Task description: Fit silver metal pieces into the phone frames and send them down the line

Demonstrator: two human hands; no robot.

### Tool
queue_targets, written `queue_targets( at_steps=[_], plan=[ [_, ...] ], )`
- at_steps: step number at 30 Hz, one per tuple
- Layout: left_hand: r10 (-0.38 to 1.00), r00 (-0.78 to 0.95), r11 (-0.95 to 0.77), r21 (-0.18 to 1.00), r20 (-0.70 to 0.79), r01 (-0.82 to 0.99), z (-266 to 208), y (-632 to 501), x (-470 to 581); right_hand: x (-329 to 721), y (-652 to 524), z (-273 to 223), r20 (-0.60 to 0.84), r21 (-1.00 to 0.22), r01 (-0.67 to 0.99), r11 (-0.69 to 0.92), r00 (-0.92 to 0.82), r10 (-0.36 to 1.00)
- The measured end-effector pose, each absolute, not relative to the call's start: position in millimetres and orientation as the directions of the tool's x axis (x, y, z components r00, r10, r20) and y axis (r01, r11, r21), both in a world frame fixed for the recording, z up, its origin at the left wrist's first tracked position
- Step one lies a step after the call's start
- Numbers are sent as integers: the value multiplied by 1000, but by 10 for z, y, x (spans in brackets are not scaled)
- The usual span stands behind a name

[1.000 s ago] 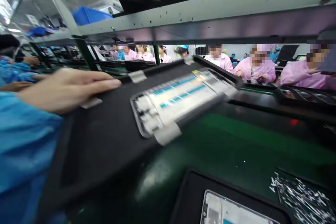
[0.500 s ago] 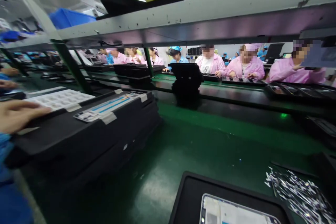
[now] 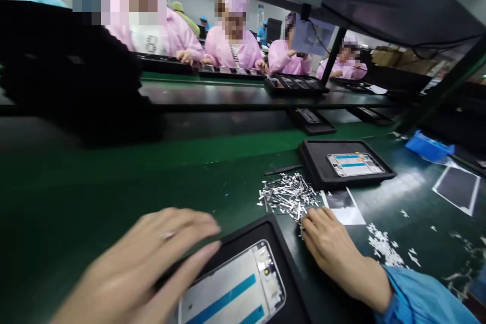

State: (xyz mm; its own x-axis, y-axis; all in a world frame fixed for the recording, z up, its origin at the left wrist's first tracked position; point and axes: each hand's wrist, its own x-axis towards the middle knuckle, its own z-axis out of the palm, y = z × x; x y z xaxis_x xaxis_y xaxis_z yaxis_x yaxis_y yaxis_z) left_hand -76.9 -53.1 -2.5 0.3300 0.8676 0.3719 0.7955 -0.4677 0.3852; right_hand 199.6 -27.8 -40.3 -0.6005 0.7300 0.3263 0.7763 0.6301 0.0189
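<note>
My left hand [image 3: 152, 258] hovers over the near black tray [image 3: 271, 235], its fingers stretched out and thumb apart, somewhat blurred. Beneath it in that tray lies a silver phone frame [image 3: 231, 288] with blue strips, partly hidden by the hand. At the front edge of a pile of small silver and black strips [image 3: 286, 192], my right hand [image 3: 330, 248] has its fingers curled down together. Whatever the right fingertips hold is hidden.
Behind the pile stands another black tray [image 3: 315, 162] holding a phone frame [image 3: 357, 164]. White scraps [image 3: 385, 245] and dark sheets lie to the right, near a blue bin [image 3: 429, 147]. A dark tray stack [image 3: 72, 76] rises at left. Several people in pink work opposite.
My view has swung right and down. The left tray stack with a hand on it has gone out of view. Both my hands now show, around the near tray and the strip pile.
</note>
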Motion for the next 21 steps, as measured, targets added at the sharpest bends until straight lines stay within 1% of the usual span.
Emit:
queue_targets(
  at_steps=[2,3,5,9,12,16,21],
  plan=[
    [856,429,-512,362,288,779,36,-375,-441,1987,-265,-425,289,-28,783,621,-588,755],
    [853,480,-522,345,205,780,46,-272,-268,1987,-266,-432,277,-51,786,616,-582,765],
    [837,538,-539,312,99,782,14,-56,51,1991,-270,-437,258,-91,790,607,-570,780],
    [803,596,-576,265,3,774,-164,228,418,2002,-276,-428,241,-144,791,594,-554,797],
    [781,624,-600,240,-32,763,-265,268,475,2015,-284,-430,243,-172,780,602,-559,793],
    [773,632,-606,233,-51,760,-278,228,458,2031,-290,-440,264,-207,762,614,-561,785],
    [767,642,-610,308,-3,730,-194,193,402,2038,-269,-435,314,-282,768,575,-493,812]
  ],
)
